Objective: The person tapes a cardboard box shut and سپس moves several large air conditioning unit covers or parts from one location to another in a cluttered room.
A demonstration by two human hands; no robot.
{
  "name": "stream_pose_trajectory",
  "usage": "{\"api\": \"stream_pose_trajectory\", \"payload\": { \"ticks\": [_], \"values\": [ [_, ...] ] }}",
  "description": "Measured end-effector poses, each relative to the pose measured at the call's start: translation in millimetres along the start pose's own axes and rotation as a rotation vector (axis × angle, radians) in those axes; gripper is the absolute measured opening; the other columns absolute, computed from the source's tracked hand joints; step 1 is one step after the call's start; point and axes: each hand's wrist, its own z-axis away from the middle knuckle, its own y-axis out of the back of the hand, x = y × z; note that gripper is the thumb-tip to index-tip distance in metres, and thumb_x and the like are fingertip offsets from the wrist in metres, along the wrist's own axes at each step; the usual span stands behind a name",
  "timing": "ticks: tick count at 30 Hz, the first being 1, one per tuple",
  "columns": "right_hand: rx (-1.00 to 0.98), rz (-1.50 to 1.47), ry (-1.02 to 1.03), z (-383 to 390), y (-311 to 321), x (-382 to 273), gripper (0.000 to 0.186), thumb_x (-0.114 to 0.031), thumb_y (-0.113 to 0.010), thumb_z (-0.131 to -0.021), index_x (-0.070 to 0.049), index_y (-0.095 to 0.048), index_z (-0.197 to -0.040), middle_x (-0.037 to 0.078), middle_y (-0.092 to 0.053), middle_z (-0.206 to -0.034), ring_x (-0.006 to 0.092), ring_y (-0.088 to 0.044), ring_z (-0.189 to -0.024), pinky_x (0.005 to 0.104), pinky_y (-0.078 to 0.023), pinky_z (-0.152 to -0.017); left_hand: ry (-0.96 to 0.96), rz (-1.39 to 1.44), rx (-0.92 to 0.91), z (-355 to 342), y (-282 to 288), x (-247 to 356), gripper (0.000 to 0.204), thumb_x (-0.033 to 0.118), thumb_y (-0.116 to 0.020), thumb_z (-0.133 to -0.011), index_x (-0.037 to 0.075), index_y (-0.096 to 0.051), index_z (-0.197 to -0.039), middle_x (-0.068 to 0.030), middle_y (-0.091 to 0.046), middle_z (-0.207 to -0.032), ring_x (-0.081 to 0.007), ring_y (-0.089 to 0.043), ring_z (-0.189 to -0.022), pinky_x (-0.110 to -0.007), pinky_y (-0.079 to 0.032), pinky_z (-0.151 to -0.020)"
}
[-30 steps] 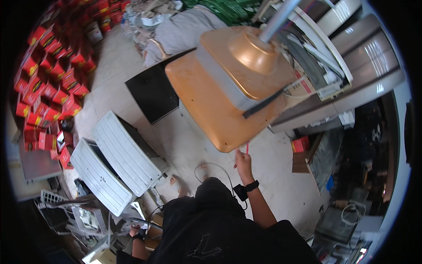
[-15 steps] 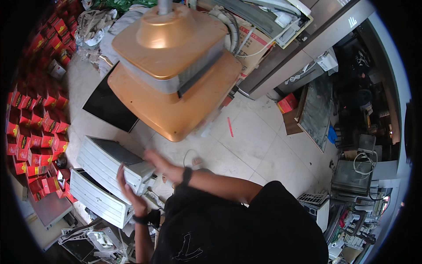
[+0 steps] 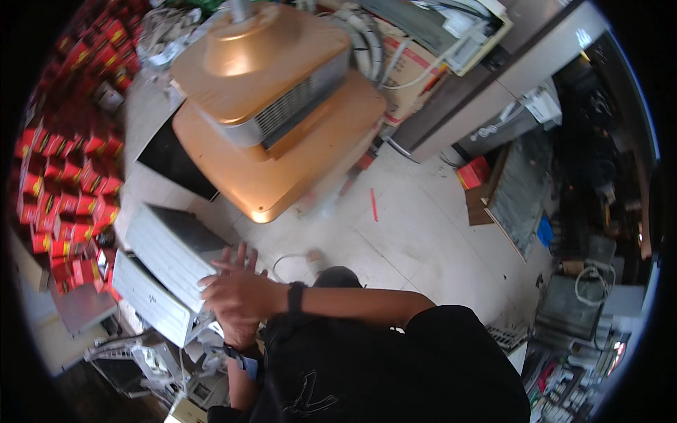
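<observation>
My left hand [image 3: 240, 259] is raised in front of my body, its spread fingers pointing up and away. Across its palm lies my right hand [image 3: 247, 297], touching it, with the fingers stretched to the left; this hides much of the left palm. Neither hand shows an object in it. Dark bands circle both wrists. Just left of the hands stand two white boxy appliances with ribbed sides, a farther one [image 3: 168, 248] and a nearer one [image 3: 151, 299]. Beyond them rises a large gold-coloured appliance [image 3: 282, 151] with a grey grille band and a pole on top.
Many red boxes [image 3: 70, 183] are stacked along the left. A dark flat panel [image 3: 173, 166] lies beside the gold appliance. On the tiled floor [image 3: 409, 218] is a red strip [image 3: 374, 204]. A leaning board [image 3: 518, 190] and assorted old appliances line the right side.
My hands were apart and blurred; the right has moved left onto the left hand, and they now overlap. The view has shifted slightly.
</observation>
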Motion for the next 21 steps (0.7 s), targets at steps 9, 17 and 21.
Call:
{"api": "stream_pose_trajectory", "payload": {
  "ticks": [9,17,21],
  "values": [
    [-0.193,-0.139,-0.287,92.4,-78.8,14.9,0.046,-0.027,-0.062,-0.082,-0.007,-0.055,-0.123,0.011,-0.062,-0.114,0.0304,-0.058,-0.102,0.0428,-0.043,-0.091,0.373,0.214,0.266,96.7,62.7,30.5,0.056,0.043,-0.035,-0.096,-0.002,-0.051,-0.124,-0.0181,-0.052,-0.131,-0.0304,-0.051,-0.117,-0.042,-0.036,-0.103],
    [-1.034,-0.128,-0.471,180.4,-176.4,17.6,0.027,-0.031,-0.056,-0.084,-0.007,-0.068,-0.085,0.014,-0.068,-0.082,0.0329,-0.064,-0.077,0.0413,-0.05,-0.071,0.015,0.381,0.373,225.4,153.9,51.0,0.033,0.029,-0.042,-0.096,0.002,-0.059,-0.104,-0.0098,-0.063,-0.089,-0.0241,-0.059,-0.087,-0.045,-0.04,-0.097],
    [-1.295,-0.09,-0.549,177.8,-227.1,9.5,0.031,-0.033,-0.053,-0.08,-0.008,-0.068,-0.086,0.018,-0.067,-0.088,0.0364,-0.063,-0.086,0.0444,-0.049,-0.078,-0.031,0.362,0.588,288.0,188.1,61.3,0.03,0.031,-0.042,-0.095,0.007,-0.06,-0.093,-0.0074,-0.061,-0.078,-0.021,-0.06,-0.083,-0.042,-0.041,-0.094]
  ]
}}
